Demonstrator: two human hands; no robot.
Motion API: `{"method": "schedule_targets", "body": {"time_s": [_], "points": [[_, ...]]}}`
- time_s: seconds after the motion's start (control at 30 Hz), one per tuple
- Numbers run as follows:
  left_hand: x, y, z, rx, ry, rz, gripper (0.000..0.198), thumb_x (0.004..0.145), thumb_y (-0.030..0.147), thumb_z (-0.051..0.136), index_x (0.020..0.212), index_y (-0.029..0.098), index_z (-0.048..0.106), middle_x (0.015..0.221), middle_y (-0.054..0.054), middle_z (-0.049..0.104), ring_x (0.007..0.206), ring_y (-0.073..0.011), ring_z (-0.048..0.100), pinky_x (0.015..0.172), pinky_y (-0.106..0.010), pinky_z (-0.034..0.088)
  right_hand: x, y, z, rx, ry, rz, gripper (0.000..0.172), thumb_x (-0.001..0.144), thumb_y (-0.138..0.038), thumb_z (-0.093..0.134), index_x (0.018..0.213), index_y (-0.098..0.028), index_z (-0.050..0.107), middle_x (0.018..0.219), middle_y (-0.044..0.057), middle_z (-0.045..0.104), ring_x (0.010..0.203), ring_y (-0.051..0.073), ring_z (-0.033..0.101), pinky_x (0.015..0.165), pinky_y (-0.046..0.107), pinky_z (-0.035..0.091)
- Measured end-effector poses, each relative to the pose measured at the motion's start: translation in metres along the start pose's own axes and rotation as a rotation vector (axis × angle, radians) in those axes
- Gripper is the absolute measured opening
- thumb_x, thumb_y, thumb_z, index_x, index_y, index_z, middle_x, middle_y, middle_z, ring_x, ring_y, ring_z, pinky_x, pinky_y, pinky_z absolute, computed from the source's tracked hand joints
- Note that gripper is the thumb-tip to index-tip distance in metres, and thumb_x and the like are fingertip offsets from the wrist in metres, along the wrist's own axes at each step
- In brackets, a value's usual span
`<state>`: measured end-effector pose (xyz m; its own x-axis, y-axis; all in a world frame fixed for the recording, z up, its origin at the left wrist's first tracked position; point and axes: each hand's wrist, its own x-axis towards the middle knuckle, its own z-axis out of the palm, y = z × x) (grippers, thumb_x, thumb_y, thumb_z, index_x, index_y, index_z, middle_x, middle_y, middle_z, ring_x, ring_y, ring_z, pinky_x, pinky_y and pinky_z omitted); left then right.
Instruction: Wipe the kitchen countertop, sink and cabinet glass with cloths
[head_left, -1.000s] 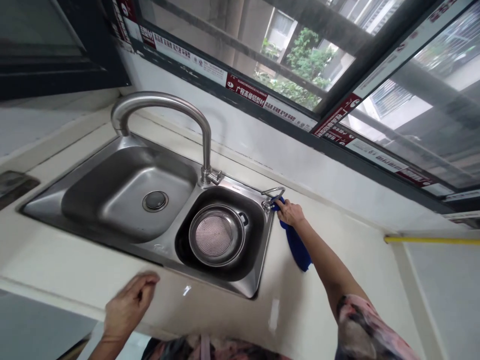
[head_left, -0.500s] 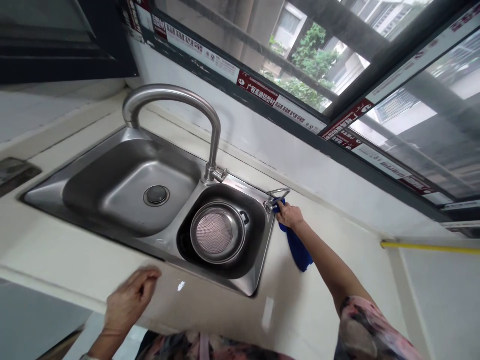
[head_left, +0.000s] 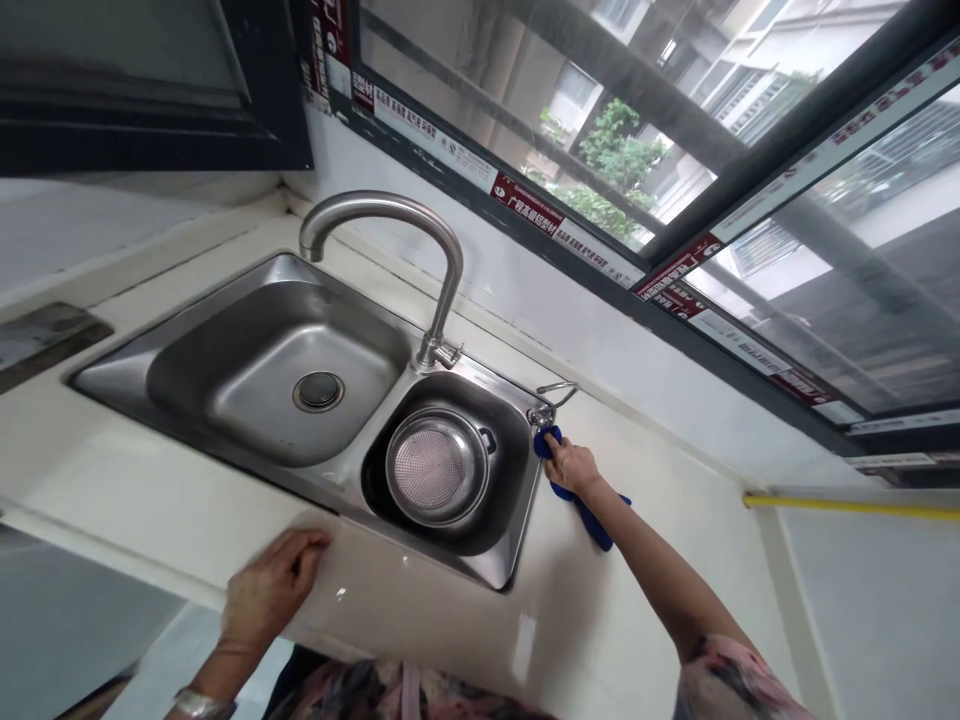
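My right hand (head_left: 571, 466) grips a blue cloth (head_left: 596, 522), pressing it against the right rim of the steel double sink (head_left: 341, 478). Part of the cloth trails onto the counter beneath my wrist. Just above my fingers, at the sink's corner, stands a small metal tap (head_left: 541, 416) with a thin curved spout. My left hand (head_left: 274, 585) rests at the counter's front edge, fingers curled in, and nothing shows in it. A round steel colander (head_left: 429, 468) with a perforated base sits in the right basin.
A tall curved faucet (head_left: 390, 205) rises behind the basins, its spout over the left one. A drain (head_left: 319, 391) shows in the left basin. Windows with dark frames (head_left: 450, 165) line the back wall. On the right runs a yellow pipe (head_left: 847, 507).
My right hand has moved the cloth from the small tap down to the sink's right rim. My left hand has settled on the counter edge. The view has shifted slightly.
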<state>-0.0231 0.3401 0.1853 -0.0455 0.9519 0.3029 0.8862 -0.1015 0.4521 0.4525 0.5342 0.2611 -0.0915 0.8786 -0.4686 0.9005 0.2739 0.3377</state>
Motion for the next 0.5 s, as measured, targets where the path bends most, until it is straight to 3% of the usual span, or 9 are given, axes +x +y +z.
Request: {"method": "schedule_targets", "body": {"time_s": [0.5], "points": [[-0.004, -0.003, 0.004, -0.039, -0.032, -0.045, 0.034, 0.099, 0.032, 0.042, 0.094, 0.024, 0.074, 0.095, 0.004, 0.078, 0.078, -0.0133, 0.074, 0.063, -0.025, 0.053, -0.076, -0.037, 0.016, 0.015, -0.096, -0.228, 0.064, 0.096, -0.036, 0.048, 0.156, -0.017, 0.042, 0.126, 0.019, 0.066, 0.111, 0.032, 0.066, 0.085, 0.039, 0.055]]}}
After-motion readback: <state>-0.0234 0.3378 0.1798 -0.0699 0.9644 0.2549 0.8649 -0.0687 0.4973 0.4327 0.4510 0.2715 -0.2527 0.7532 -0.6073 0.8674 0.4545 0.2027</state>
